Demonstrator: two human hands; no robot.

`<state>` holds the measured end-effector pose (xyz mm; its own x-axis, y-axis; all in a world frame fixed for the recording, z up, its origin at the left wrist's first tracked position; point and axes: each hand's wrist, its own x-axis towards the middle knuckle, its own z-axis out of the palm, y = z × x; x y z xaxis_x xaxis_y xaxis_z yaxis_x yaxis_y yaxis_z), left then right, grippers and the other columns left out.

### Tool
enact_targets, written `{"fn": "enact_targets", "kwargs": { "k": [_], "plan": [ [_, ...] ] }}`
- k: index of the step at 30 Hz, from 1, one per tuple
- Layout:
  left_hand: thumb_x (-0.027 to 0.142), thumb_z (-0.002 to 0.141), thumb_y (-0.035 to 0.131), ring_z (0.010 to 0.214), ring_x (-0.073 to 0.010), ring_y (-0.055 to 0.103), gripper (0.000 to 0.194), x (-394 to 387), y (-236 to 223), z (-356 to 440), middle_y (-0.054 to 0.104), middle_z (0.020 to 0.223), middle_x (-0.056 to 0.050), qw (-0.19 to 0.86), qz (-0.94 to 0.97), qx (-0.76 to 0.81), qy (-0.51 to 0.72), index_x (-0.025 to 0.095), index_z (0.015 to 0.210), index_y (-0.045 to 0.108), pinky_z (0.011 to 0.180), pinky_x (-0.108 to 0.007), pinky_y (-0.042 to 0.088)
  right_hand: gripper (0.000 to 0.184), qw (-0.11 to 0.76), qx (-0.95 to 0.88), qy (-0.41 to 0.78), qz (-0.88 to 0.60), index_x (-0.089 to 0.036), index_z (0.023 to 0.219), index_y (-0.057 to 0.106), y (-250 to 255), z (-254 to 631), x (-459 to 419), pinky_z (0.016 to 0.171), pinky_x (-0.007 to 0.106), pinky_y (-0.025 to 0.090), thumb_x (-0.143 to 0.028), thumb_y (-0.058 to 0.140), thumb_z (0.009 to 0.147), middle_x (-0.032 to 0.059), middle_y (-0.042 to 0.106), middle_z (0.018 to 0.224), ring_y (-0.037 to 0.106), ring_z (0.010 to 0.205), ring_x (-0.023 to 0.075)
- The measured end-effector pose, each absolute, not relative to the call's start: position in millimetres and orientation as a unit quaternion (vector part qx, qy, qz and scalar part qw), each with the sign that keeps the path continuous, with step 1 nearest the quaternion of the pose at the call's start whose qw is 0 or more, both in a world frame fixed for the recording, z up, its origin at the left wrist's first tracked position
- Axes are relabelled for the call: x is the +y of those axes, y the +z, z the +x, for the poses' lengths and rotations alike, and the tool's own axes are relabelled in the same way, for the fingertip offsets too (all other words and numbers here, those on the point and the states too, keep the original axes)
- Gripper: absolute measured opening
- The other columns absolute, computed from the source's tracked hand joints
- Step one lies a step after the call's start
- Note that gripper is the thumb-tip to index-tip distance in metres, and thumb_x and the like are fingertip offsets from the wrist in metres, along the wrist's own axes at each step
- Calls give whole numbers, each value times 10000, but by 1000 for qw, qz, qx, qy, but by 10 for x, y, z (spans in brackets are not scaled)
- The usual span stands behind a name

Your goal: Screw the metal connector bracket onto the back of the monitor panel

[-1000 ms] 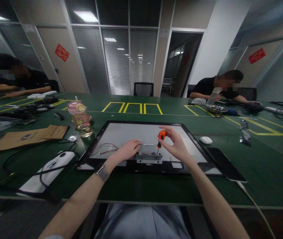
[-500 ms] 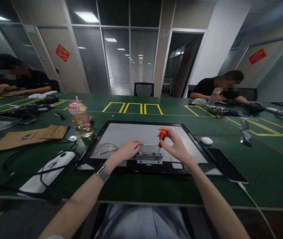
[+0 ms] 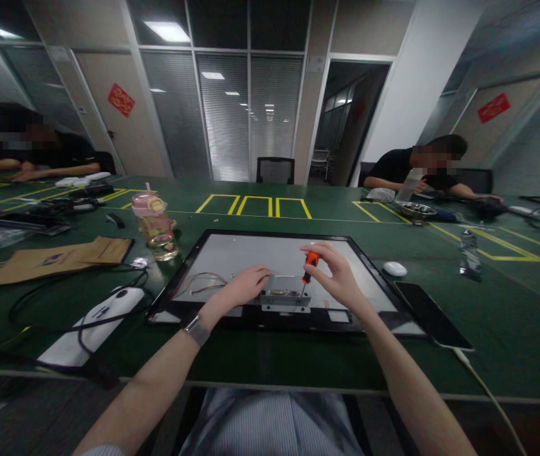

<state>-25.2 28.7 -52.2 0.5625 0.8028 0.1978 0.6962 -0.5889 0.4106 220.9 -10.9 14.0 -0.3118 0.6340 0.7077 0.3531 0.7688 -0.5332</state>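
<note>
A flat display panel [image 3: 232, 250] with a black frame and pale grey back lies in front of me. Near its close edge sits a metal bracket [image 3: 285, 305] with connector ports along it. My right hand [image 3: 336, 272] pinches the handle of an orange and black screwdriver [image 3: 311, 261]. The screwdriver stands nearly upright, its tip at the bracket's right part. My left hand [image 3: 245, 285] grips the bracket's left end, fingers reaching behind it; the thumb is mostly hidden. Thin wires [image 3: 203, 278] lie on the panel left of this hand.
To the left are a pink-lidded bottle [image 3: 158, 231], a brown paper bag [image 3: 56, 259] and a white power strip [image 3: 92, 326] with black cables. A phone [image 3: 433, 313] on a cable and a white earbud case [image 3: 395, 269] lie right. Other people sit across the table.
The screwdriver's handle has shifted slightly, and the fingers of my right hand have opened a little around it. My left hand stays where it was.
</note>
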Motion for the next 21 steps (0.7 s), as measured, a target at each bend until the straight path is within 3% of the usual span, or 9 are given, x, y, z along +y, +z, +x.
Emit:
{"fn": "enact_targets", "kwargs": {
  "k": [4,8,11,15,21],
  "plan": [
    [280,962,314,1115,-196,558,359,291,-531,-249,596,1234,-79,139,874,429,184,167,1174,581,1018,-332,404,341,530,-772,160,-313,-237,1191,574,116,2203,-99,840,389,495,-250,601,851,41,628,900,606,835,189],
    [272,960,311,1128,-203,552,369,287,-517,-248,590,1243,-85,139,875,429,179,155,1184,579,1030,-343,398,289,511,-793,164,-288,-237,1165,600,155,2204,-124,840,400,490,-224,522,887,59,642,929,616,896,208],
    [275,958,316,1129,-207,550,371,284,-511,-248,586,1248,-87,142,874,430,179,153,1195,574,1026,-348,401,258,502,-801,130,-299,-244,1112,640,189,2190,-144,834,392,489,-245,586,860,60,628,936,603,909,214],
    [277,957,321,1124,-207,553,365,277,-503,-248,589,1241,-90,145,872,430,181,152,1185,577,1020,-346,404,350,532,-771,166,-308,-240,1190,578,152,2176,-137,815,378,512,-235,609,842,34,633,858,621,823,190],
    [272,957,320,1116,-199,556,356,254,-468,-241,597,1224,-86,146,872,429,185,161,1164,587,1018,-334,404,258,499,-798,181,-285,-241,1126,617,149,2204,-134,889,415,486,-238,555,875,79,655,1031,617,972,221]
  ]
}}
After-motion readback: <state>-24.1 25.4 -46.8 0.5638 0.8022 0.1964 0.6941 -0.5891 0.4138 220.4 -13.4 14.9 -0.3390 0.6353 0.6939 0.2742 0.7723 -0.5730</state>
